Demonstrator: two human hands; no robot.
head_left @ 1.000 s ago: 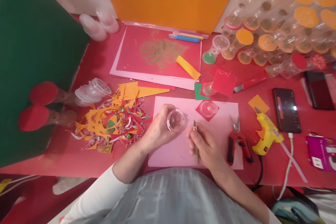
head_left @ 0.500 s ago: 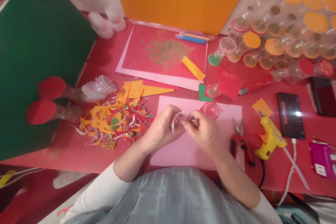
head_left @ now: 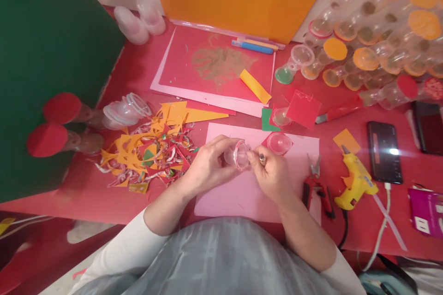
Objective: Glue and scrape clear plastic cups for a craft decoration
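Note:
Over the pink sheet (head_left: 221,203), my left hand (head_left: 207,161) is wrapped round a small clear plastic cup (head_left: 233,154) lying on its side, its mouth toward the right. At that rim, my right hand (head_left: 273,173) is pinched closed, thumb and fingers touching the edge. A small tool with a round metal end (head_left: 262,158) pokes out of the right fist; most of it is hidden by the fingers. Just beyond the right hand, another clear cup (head_left: 279,143) rests on a red piece at the sheet's top edge.
Orange and red paper scraps (head_left: 138,156) pile up on the left, below stacked clear cups (head_left: 126,110). On the right lie red-handled snips (head_left: 318,189), a yellow glue gun (head_left: 356,179) and a phone (head_left: 385,152). Joined cups with orange discs (head_left: 367,58) crowd the back right.
The cup has turned so its mouth faces more to the right, and more of its side shows. My right hand has shifted slightly right, still at the rim.

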